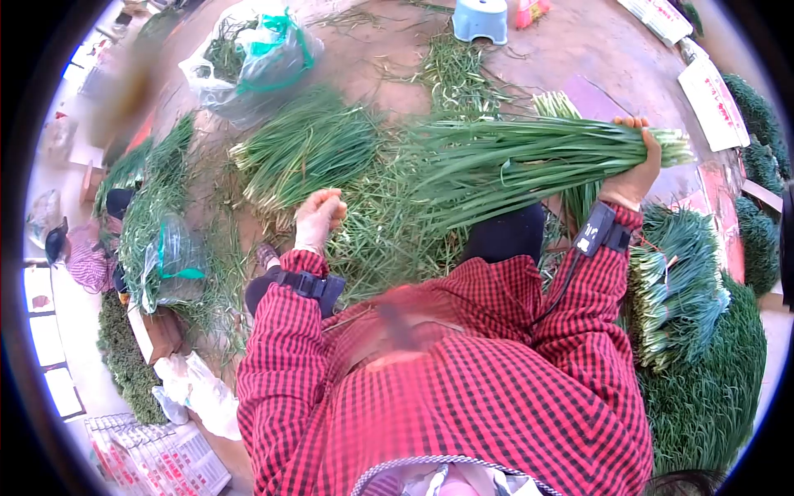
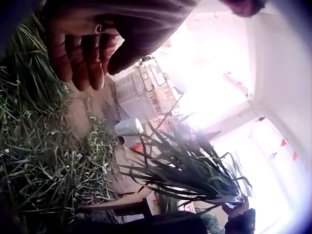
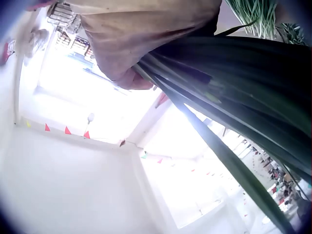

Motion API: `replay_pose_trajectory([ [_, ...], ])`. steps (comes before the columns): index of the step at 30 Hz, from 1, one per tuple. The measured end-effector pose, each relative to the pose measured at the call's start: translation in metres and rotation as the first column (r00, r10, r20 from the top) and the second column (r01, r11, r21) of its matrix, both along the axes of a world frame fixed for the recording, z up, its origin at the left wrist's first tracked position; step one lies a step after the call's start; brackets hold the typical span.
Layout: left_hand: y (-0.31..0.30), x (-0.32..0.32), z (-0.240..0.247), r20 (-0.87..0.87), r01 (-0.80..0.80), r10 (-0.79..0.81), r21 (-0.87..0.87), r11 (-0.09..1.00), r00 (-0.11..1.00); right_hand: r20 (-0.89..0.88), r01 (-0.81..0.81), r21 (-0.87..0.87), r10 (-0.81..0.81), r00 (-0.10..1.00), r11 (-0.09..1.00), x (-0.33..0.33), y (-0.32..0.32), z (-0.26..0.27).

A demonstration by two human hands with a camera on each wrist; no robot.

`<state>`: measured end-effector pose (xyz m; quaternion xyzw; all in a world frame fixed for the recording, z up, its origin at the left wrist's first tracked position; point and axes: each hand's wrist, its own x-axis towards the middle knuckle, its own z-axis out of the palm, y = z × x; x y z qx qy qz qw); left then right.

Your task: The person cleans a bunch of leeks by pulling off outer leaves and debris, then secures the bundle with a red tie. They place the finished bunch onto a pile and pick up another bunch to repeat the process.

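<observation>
My right hand [image 1: 638, 172] grips a bunch of long green garlic chives [image 1: 529, 161] near its pale stem ends, fingers and thumb wrapped round it. The leaves stretch leftward over my knee. In the right wrist view, the flat dark leaves [image 3: 234, 83] run out from under the hand. My left hand [image 1: 318, 221] holds nothing and hovers above the trimmings, beside a loose pile of chives [image 1: 310, 149]. From the left wrist view, its fingers [image 2: 80, 63] hang loosely bent, with the thumb close to them.
Loose trimmings [image 1: 380, 223] cover the floor before me. Tied chive bundles [image 1: 674, 273] are stacked at my right. A plastic bag [image 1: 248, 70] and a blue stool [image 1: 480, 20] stand farther off. Another person [image 1: 89, 263] is at the far left.
</observation>
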<state>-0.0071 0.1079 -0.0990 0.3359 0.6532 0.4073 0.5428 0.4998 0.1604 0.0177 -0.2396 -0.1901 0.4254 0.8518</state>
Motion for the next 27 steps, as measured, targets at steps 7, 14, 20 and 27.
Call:
replay_pose_trajectory([
  [7,0.001,0.093,0.112,-0.302,0.380,-0.258,0.480,0.791,0.918,0.037,-0.012,-0.070,0.015,0.999,0.997,-0.008,0.005,-0.028],
  [14,0.069,0.114,0.173,-0.166,0.395,-0.367,0.546,0.738,0.915,0.108,-0.523,-0.192,0.547,0.830,0.831,-0.154,0.000,0.023],
  [20,0.070,0.087,0.201,0.241,0.542,-0.619,0.318,0.778,0.747,0.500,-0.826,-0.312,0.820,0.276,0.469,-0.261,-0.005,0.032],
  [27,0.043,0.044,0.191,0.158,0.387,-0.457,0.338,0.858,0.875,0.484,-0.831,-0.542,0.855,-0.186,0.126,-0.261,-0.019,0.027],
])
